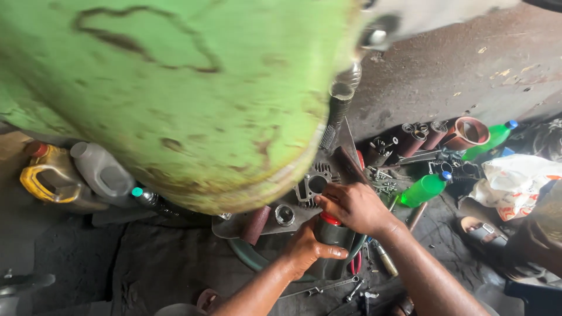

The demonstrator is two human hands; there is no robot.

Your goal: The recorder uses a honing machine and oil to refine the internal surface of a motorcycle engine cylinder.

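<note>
Dirty grey ground (146,263) is spreading under everything, and a big green metal machine (175,88) is filling the space above the hands. The left hand (307,248) is wrapping around a dark bottle (332,237) and holding it up. The right hand (351,206) is sitting on top of the same bottle, with its fingers curling over the red cap (329,219). So both hands are gripping the bottle, which is standing right between them.

Just above the right hand, a finned metal engine part (313,187) is lying on a grey plate. Left of the hands, a small metal ring (284,215) and a brown roll (256,225) are resting near each other. Right of the right hand, a green bottle with a blue cap (424,189) is lying on its side. Below the hands, a wrench (325,288) and red-handled pliers (356,263) are lying on the ground. Far to the left, a yellow jug (50,178) and a grey jug (102,172) are standing side by side.
</note>
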